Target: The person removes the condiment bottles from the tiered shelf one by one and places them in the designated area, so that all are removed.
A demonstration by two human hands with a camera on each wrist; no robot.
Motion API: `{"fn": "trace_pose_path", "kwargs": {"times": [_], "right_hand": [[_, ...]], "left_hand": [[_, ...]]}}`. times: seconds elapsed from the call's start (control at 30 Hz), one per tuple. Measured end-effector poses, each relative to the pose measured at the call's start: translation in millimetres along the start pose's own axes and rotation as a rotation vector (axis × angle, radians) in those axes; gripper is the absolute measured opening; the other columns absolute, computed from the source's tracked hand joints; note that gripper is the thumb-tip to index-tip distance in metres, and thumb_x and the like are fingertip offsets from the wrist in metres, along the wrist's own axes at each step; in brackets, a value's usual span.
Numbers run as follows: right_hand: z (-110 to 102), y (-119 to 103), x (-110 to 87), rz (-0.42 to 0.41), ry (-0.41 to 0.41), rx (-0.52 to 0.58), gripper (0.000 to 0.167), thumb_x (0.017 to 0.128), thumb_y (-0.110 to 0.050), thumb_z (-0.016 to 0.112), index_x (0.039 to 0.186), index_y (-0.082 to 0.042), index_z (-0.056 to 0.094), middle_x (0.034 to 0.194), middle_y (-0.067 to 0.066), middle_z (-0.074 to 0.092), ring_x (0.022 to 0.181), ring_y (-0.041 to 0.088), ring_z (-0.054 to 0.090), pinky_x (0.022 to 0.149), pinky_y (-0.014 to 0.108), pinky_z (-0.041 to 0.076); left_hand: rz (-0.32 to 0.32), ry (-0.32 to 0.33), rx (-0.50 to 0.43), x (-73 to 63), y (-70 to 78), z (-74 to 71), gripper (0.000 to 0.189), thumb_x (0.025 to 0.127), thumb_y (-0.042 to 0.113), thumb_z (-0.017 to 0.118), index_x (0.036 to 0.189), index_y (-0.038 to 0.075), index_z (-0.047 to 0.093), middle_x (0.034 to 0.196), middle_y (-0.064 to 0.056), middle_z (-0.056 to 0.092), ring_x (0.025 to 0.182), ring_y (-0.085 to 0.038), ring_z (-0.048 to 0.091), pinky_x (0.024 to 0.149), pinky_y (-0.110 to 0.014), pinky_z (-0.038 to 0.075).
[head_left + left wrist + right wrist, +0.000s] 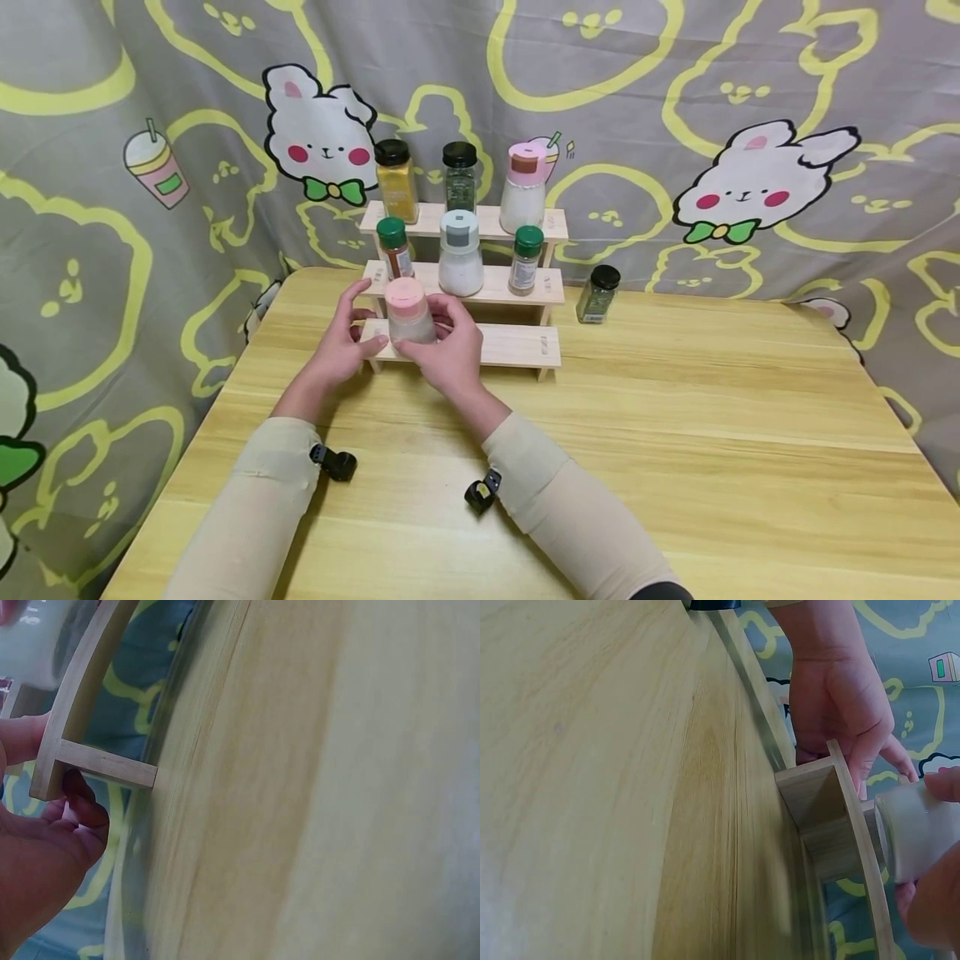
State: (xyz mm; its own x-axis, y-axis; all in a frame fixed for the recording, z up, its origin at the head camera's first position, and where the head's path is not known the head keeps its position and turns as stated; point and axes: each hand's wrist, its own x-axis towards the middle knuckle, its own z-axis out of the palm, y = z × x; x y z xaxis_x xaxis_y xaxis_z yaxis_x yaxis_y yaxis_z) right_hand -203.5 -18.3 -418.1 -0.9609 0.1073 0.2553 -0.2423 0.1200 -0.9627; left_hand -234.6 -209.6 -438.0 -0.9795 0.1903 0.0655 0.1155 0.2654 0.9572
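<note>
right hand (453, 348) grasps pink-lidded translucent jar (412, 327) | left hand (341, 343) pinches pale-wood three-tier rack (517, 343), 8 o'clock | six jars (461, 271) placed above | black-lidded green-herb jar (597, 298) off rack, 3 o'clock

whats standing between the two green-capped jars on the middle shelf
A pale-blue-capped jar stands between them on the middle shelf, as the head view shows.
</note>
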Motion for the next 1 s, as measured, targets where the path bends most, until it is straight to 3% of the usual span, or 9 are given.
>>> {"fn": "trace_pose_path", "kwargs": {"times": [0.63, 1.0], "right_hand": [[-30.4, -4.0, -8.5, -0.002, 0.014, 0.033, 0.062, 0.061, 0.000, 0.093, 0.115, -0.012, 0.065, 0.110, -0.004, 0.065, 0.102, 0.016, 0.060, 0.088, 0.037, 0.051], [-47.4, -12.3, -14.4, -0.009, 0.021, 0.028, 0.063, 0.062, -0.001, 0.093, 0.117, -0.010, 0.065, 0.112, 0.000, 0.065, 0.104, 0.018, 0.060, 0.090, 0.034, 0.051]], "left_hand": [[-0.012, 0.007, -0.003, -0.6, -0.1, -0.8, 0.094, 0.092, -0.009, 0.063, 0.159, 0.035, 0.014, 0.133, -0.029, 0.040, 0.099, -0.038, 0.051, 0.073, -0.028, 0.049], [0.018, 0.003, 0.002, 1.8, -4.6, 1.2, 0.093, 0.092, -0.011, 0.062, 0.158, 0.034, 0.015, 0.131, -0.029, 0.040, 0.098, -0.037, 0.050, 0.072, -0.026, 0.048]]}}
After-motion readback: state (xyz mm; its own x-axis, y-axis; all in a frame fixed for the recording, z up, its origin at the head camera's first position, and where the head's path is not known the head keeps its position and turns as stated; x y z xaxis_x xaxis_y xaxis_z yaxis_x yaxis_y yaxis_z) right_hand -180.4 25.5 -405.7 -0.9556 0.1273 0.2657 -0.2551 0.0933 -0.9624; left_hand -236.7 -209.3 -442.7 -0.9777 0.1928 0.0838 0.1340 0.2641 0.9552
